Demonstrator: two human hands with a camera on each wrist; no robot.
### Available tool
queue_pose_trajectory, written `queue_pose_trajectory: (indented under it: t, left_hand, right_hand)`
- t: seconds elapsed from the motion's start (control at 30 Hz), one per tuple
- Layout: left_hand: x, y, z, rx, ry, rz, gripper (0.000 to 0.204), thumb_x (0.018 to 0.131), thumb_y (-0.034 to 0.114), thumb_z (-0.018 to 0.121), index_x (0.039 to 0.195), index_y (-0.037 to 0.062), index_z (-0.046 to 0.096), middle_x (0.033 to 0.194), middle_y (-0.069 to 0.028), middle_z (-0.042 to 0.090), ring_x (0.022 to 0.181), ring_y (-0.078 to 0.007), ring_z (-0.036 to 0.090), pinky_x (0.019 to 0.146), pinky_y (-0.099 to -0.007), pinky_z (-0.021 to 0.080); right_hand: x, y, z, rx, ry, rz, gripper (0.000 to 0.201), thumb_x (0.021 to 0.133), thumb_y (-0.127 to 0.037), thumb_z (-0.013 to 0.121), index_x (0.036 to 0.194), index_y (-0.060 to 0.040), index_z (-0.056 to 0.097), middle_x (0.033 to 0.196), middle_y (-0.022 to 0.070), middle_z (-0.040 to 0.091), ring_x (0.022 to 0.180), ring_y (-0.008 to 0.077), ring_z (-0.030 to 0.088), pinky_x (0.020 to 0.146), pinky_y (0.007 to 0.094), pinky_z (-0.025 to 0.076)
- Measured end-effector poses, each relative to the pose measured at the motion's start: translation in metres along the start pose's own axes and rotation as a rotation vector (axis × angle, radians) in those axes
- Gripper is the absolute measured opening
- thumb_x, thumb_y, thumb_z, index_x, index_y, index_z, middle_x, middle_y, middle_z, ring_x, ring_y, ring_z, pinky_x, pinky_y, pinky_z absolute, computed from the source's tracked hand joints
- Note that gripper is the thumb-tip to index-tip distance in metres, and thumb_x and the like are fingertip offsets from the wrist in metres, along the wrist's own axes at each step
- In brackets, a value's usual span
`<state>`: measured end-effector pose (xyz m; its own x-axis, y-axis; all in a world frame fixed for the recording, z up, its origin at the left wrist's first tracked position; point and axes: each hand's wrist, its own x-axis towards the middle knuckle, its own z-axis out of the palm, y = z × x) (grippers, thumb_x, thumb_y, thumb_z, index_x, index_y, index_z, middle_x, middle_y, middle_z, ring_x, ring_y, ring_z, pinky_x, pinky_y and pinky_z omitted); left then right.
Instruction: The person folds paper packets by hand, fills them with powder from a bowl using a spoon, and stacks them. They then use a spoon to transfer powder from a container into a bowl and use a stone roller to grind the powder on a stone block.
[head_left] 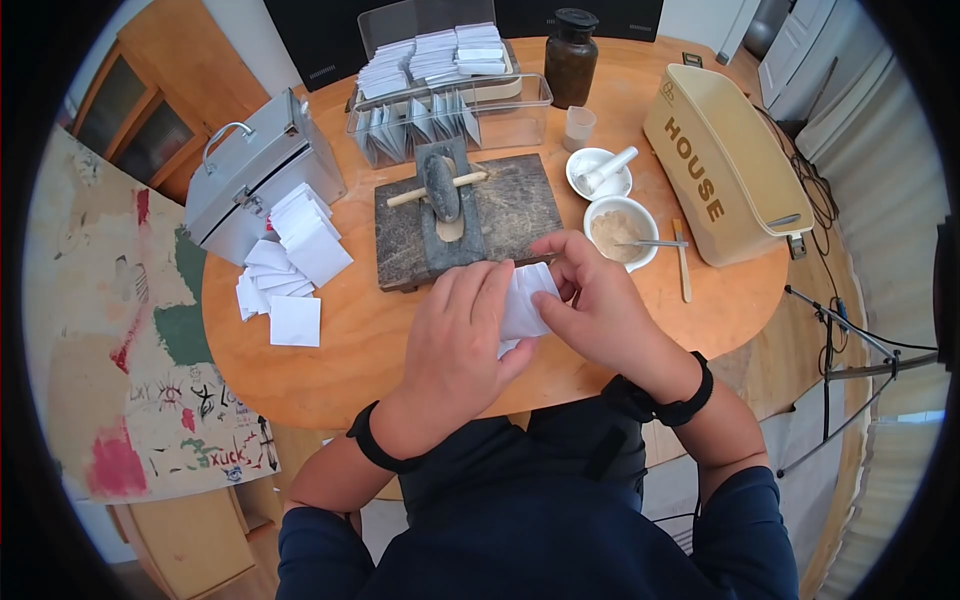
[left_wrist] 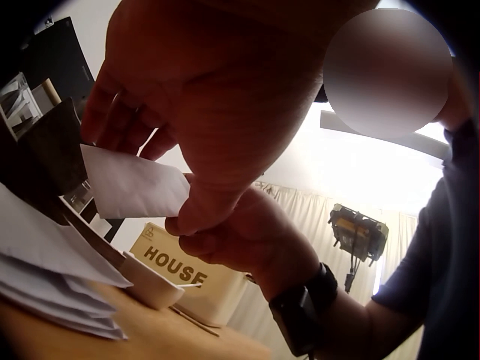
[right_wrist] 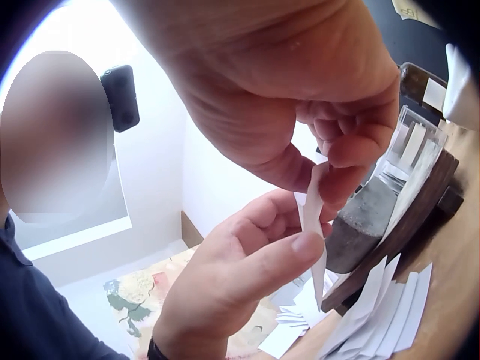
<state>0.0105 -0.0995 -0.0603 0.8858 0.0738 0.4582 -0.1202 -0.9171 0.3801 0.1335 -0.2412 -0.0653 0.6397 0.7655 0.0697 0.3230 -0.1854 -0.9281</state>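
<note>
Both hands hold a small white paper packet (head_left: pixel 525 300) over the near edge of the table. My left hand (head_left: pixel 455 330) pinches its left side, with the thumb on one face and fingers behind, as the right wrist view shows. My right hand (head_left: pixel 605 300) pinches its other end between thumb and fingers. Seen from the left wrist, the packet (left_wrist: pixel 135 184) looks flat and folded. Under the hands, a fanned stack of white papers (right_wrist: pixel 382 311) lies on the table, mostly hidden in the head view. Just beyond is a dark board (head_left: pixel 520 205) with an oval stone (head_left: pixel 440 185) on a slab.
Right of the board are a white bowl of beige powder (head_left: pixel 612 225), a mortar with pestle (head_left: pixel 610 172), a wooden stick (head_left: pixel 684 270) and a HOUSE bin (head_left: pixel 700 160). Loose white packets (head_left: pixel 310 240) lie beside a metal case (head_left: pixel 260 170). Behind stand a clear organizer (head_left: pixel 515 115) and brown jar (head_left: pixel 571 65).
</note>
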Motion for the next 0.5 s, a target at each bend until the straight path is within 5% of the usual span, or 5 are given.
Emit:
queue_pose_trajectory:
  t: [0.33,0.5]
  left_hand:
    - [-0.001,0.0,0.006,-0.048,0.012,0.006,0.075,0.063,0.009,0.081,0.128,-0.0043,0.047,0.119,-0.0209,0.054,0.107,-0.0392,0.054,0.092,-0.0447,0.046]
    - [0.0,0.001,0.007,-0.036,0.021,0.025,0.076,0.062,0.005,0.081,0.13,-0.0032,0.046,0.121,-0.0211,0.053,0.109,-0.04,0.052,0.093,-0.0446,0.045]
  right_hand:
    - [-0.001,0.0,0.002,0.306,-0.039,-0.033,0.042,0.082,-0.004,0.066,0.12,0.0012,0.049,0.08,0.0105,0.065,0.069,0.0176,0.062,0.064,0.0307,0.05]
    - [-0.002,-0.006,-0.006,0.012,-0.043,-0.047,0.042,0.081,-0.008,0.067,0.118,-0.0002,0.05,0.079,0.0136,0.067,0.071,0.027,0.066,0.064,0.0369,0.05]
